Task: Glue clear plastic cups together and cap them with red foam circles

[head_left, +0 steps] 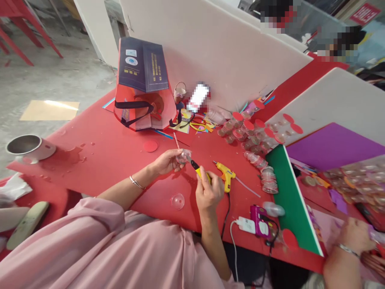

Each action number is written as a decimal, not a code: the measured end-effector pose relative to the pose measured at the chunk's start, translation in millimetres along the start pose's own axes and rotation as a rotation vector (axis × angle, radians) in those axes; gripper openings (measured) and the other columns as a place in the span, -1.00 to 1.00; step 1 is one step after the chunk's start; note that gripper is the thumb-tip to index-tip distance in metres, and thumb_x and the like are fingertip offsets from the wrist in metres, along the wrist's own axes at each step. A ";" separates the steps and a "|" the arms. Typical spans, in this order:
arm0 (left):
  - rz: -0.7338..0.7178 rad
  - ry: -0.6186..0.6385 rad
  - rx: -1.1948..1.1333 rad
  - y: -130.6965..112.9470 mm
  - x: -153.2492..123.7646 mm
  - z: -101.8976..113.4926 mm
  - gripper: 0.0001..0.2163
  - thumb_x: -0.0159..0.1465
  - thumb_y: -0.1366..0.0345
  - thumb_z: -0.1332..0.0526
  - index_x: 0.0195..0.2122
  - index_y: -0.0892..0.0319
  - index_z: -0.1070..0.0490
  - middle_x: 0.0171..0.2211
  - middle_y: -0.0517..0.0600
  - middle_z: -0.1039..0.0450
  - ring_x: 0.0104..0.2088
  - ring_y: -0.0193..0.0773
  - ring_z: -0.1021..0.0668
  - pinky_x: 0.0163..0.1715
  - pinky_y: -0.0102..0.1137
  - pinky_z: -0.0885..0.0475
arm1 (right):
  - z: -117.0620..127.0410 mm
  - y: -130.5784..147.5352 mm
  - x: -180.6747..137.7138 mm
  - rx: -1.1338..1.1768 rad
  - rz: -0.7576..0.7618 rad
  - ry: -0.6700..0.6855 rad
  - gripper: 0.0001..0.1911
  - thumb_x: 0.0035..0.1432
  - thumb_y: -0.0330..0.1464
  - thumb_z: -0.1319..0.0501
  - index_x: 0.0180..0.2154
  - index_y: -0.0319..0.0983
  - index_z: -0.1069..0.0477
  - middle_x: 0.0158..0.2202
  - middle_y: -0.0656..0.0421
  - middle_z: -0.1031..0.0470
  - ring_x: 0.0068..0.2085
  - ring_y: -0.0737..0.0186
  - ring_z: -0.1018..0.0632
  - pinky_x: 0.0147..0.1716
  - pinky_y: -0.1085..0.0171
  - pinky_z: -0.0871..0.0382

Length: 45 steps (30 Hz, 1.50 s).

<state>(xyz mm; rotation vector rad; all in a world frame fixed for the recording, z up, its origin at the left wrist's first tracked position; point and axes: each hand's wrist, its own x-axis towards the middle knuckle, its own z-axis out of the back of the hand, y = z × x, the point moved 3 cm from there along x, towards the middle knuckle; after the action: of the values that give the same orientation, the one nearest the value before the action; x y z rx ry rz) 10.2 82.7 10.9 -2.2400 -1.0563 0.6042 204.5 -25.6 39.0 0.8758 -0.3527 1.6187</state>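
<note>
Red covered the counter (102, 156) before us. Above it, our left hand (167, 161) held a clear plastic piece (184, 155), the grip pinched on its side. In our right hand (210, 192) the grip was clamped around a black-and-yellow tool (195, 165), its tip at the plastic; whether it touched, we could not tell. Nearer to us, a round clear part (178, 201) lay flat. To the right we saw a yellow glue gun (227, 175) and, past it, stacked clear cups (269, 179) beside a green panel (287, 200). A red disc (150, 146) lay in front of an open bag (142, 68).
</note>
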 end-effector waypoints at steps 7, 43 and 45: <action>0.074 -0.037 0.010 7.1 1.3 -7.8 -0.56 0.34 0.00 -0.24 -0.04 0.33 -0.51 -0.39 0.05 -0.51 -0.58 -0.33 -0.48 -0.73 -0.52 -0.26 | -2.6 4.5 0.6 -0.059 -0.011 -0.022 -0.60 0.35 -0.40 -0.28 0.18 -0.06 -0.51 -0.11 0.08 -0.58 -0.13 0.18 -0.57 -0.07 0.19 -0.38; 0.216 -0.054 0.072 10.2 0.1 -12.0 -0.48 0.40 -0.09 0.04 -0.34 0.28 -0.46 -0.57 -0.02 -0.34 -0.75 -0.46 -0.17 -0.81 -0.56 0.03 | 2.5 5.0 0.8 -0.061 0.026 -0.041 -0.64 0.36 -0.41 -0.26 0.15 -0.08 -0.52 -0.15 0.09 -0.57 -0.18 0.22 -0.57 -0.11 0.22 -0.39; 0.248 -0.053 0.065 12.2 0.1 -11.4 -0.45 0.39 -0.12 0.04 -0.41 0.27 -0.43 -0.59 0.00 -0.34 -0.76 -0.47 -0.14 -0.82 -0.56 0.04 | 1.0 6.9 0.0 -0.047 0.066 -0.003 -0.63 0.37 -0.41 -0.25 0.16 -0.06 -0.51 -0.13 0.09 -0.58 -0.14 0.21 -0.58 -0.08 0.21 -0.39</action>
<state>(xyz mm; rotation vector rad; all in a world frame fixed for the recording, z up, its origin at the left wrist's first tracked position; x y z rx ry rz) 23.8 73.0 11.0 -2.3265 -0.7767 0.7945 198.4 -28.0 41.3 0.8388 -0.4241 1.6633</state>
